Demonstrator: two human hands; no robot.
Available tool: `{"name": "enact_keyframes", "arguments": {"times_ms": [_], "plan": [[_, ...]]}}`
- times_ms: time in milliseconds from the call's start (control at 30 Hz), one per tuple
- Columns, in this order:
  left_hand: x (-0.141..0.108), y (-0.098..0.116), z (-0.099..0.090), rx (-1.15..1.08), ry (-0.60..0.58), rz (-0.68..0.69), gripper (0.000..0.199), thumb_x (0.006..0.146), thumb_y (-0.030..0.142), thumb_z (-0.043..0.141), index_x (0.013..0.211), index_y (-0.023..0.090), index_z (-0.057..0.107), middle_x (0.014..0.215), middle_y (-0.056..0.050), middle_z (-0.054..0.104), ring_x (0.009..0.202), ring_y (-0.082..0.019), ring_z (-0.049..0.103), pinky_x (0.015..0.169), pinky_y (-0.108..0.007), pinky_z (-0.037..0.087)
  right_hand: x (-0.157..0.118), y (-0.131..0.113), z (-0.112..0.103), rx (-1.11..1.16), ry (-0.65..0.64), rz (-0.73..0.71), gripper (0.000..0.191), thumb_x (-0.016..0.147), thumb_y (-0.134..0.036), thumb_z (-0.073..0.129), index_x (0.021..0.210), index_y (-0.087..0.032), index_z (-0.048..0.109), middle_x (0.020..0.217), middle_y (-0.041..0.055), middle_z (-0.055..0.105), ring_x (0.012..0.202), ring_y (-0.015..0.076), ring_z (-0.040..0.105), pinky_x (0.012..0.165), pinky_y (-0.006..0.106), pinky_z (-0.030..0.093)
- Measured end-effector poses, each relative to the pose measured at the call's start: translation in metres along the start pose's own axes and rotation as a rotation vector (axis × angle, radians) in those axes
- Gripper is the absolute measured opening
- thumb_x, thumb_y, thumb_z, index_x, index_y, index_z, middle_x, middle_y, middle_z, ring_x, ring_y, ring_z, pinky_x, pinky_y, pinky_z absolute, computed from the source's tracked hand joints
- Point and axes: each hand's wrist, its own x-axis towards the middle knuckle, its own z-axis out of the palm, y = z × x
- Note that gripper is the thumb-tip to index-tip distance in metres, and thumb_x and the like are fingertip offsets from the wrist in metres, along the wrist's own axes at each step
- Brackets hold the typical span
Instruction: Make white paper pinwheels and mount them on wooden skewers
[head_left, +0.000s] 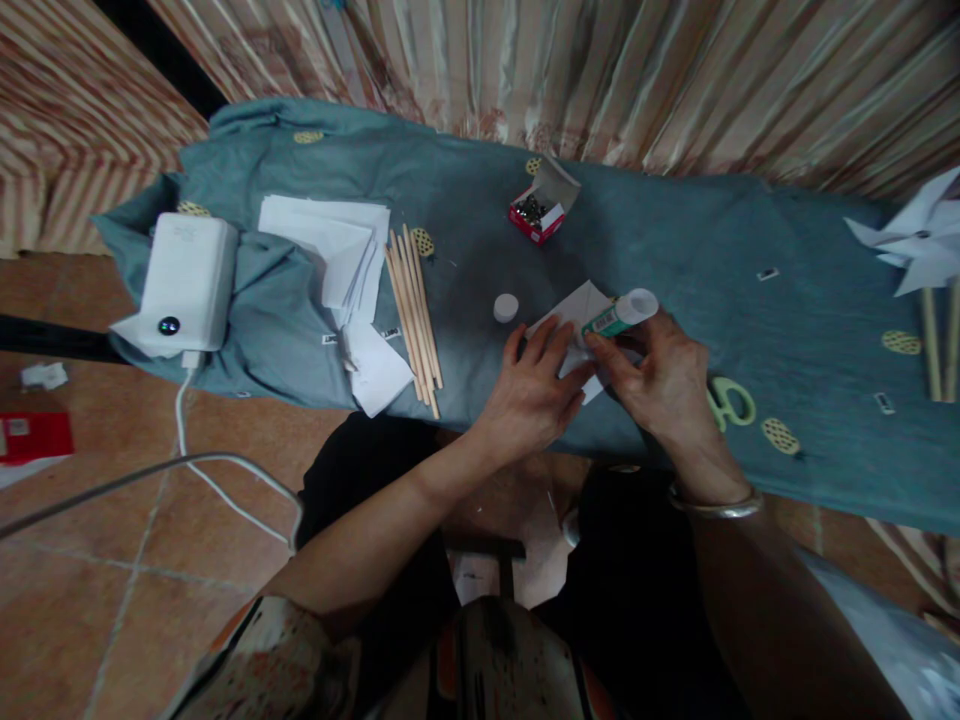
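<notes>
A folded white paper (577, 305) lies on the cloth in front of me. My left hand (531, 388) rests on it with the fingers spread. Tilted over the paper, a green and white glue stick (619, 313) is gripped between the thumb and fingers of my right hand (660, 375); its lower end is hidden by the hands. Just left of the paper sits a round white cap (505, 307). Green scissor handles (733, 402) show to the right of my right hand, the rest of them hidden.
Wooden sticks (414, 320), white paper sheets (352, 250) and a white power bank (189, 280) with a cable are on the left. An open red box (536, 215) of small metal pieces stands behind. Paper pinwheels (924, 235) lie far right on the cloth (810, 330).
</notes>
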Motion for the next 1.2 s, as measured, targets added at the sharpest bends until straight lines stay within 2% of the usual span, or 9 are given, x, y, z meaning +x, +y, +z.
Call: {"name": "enact_keyframes", "arguments": {"times_ms": [467, 833, 1200], "plan": [[0.0006, -0.0012, -0.0011, -0.019, -0.024, -0.011, 0.036, 0.092, 0.028, 0.052, 0.125, 0.021, 0.063, 0.150, -0.016, 0.044, 0.144, -0.036, 0.031, 0.113, -0.064, 0.021, 0.0008, -0.0009, -0.0061, -0.034, -0.078, -0.019, 0.035, 0.088, -0.052, 0.057, 0.103, -0.021, 0.062, 0.089, 0.0097, 0.074, 0.079, 0.0285, 0.071, 0.070, 0.042, 0.055], [-0.0005, -0.0016, -0.0017, -0.001, -0.019, 0.002, 0.035, 0.094, 0.030, 0.050, 0.126, 0.022, 0.063, 0.150, -0.018, 0.044, 0.144, -0.037, 0.031, 0.113, -0.066, 0.020, -0.0007, 0.0009, -0.0094, -0.032, -0.068, 0.001, 0.026, 0.086, -0.045, 0.061, 0.100, -0.023, 0.062, 0.087, 0.0080, 0.074, 0.075, 0.0283, 0.071, 0.068, 0.042, 0.055], [-0.0007, -0.0012, -0.0029, -0.021, -0.021, -0.003, 0.036, 0.093, 0.028, 0.051, 0.127, 0.022, 0.062, 0.150, -0.017, 0.044, 0.144, -0.036, 0.030, 0.113, -0.066, 0.019, 0.0003, 0.0035, -0.0077, -0.002, -0.058, 0.024, 0.027, 0.086, -0.045, 0.061, 0.103, -0.024, 0.062, 0.089, 0.0070, 0.075, 0.079, 0.0283, 0.072, 0.074, 0.044, 0.055]]}}
